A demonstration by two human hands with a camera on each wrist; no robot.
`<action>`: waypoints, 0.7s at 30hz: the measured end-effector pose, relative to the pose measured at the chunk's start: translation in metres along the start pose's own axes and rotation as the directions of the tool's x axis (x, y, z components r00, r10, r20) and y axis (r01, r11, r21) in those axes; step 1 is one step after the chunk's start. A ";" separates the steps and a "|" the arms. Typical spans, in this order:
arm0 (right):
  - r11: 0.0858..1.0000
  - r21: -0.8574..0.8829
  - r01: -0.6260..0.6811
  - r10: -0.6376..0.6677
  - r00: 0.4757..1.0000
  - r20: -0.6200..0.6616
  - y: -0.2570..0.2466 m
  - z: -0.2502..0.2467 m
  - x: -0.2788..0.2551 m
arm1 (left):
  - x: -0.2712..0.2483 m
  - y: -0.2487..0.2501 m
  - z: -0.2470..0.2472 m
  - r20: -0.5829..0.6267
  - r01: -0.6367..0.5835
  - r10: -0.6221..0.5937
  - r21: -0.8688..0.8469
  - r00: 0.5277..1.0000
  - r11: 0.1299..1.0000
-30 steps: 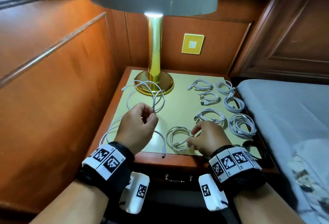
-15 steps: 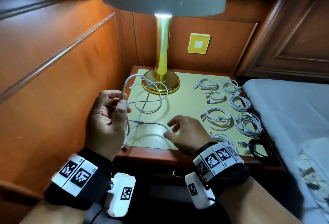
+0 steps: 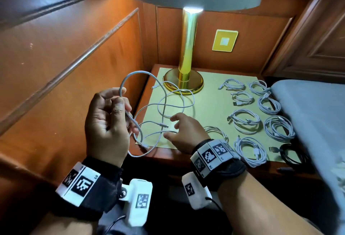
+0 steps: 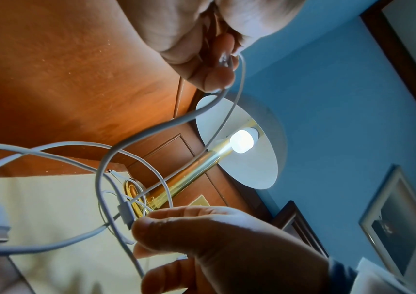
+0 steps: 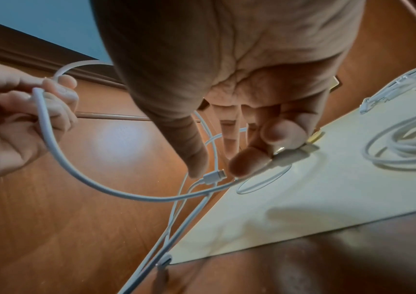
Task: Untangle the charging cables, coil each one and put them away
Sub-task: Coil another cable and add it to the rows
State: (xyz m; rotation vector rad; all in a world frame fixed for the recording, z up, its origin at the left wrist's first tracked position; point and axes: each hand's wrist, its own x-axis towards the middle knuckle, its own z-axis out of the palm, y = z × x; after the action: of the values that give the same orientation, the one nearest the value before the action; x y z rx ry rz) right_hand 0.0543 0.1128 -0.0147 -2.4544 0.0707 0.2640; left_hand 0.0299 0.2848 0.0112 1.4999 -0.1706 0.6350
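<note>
Where the head view looks down on the desk (image 3: 209, 107), the left hand (image 3: 107, 122) sits raised at centre left, off the desk's left edge, fingers and thumb curled round a white loose cable (image 3: 166, 100). From that grip the cable arcs up toward the upper middle, then spreads in slack loops across the left part of the desk, passing in front of the brass lamp base (image 3: 183, 83). One plug end (image 3: 164, 126) lies just beside the right hand (image 3: 183, 132), low centre, whose fingers are spread and bent over the strands; whether they pinch anything cannot be told here. Coiled white cables (image 3: 244, 120) lie in rows at right of the frame. A black cable (image 3: 291, 153) lies at the lower right corner of the desk, near the bed (image 3: 313, 107).

Left wrist view: left hand (image 4: 202, 39) at top, fingertips closed on the loose cable (image 4: 151, 131), which drops and crosses itself mid-frame. Right hand (image 4: 227, 248) at bottom, thumb tip against a plug end (image 4: 126, 211). Lit lamp (image 4: 239, 143) behind.

Right wrist view: right hand (image 5: 239, 79) fills the top; thumb and a fingertip sit close on either side of the plug end (image 5: 213, 176), contact unclear. Left hand (image 5: 18, 123) at left edge grips the loose cable (image 5: 58, 155). A coil (image 5: 403, 143) lies at right.
</note>
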 end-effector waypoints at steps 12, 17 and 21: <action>0.993 0.092 -0.079 0.093 0.982 -0.167 -0.009 0.001 0.025 | 0.009 -0.012 -0.006 0.008 0.087 -0.087 -0.070 0.996 0.994; 0.992 0.110 -0.067 0.085 0.983 -0.164 -0.010 -0.008 0.035 | 0.007 -0.010 -0.005 0.048 0.119 -0.114 -0.109 0.992 0.987; 0.991 0.132 0.018 -0.008 0.997 -0.075 -0.008 -0.004 0.041 | 0.006 -0.009 -0.004 0.093 0.149 -0.139 -0.116 0.986 0.982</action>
State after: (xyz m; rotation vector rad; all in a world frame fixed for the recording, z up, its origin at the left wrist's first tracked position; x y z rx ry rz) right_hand 0.0959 0.1173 -0.0149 -2.3308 0.1007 0.1572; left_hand 0.0381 0.2911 0.0064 1.4072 -0.1609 0.4376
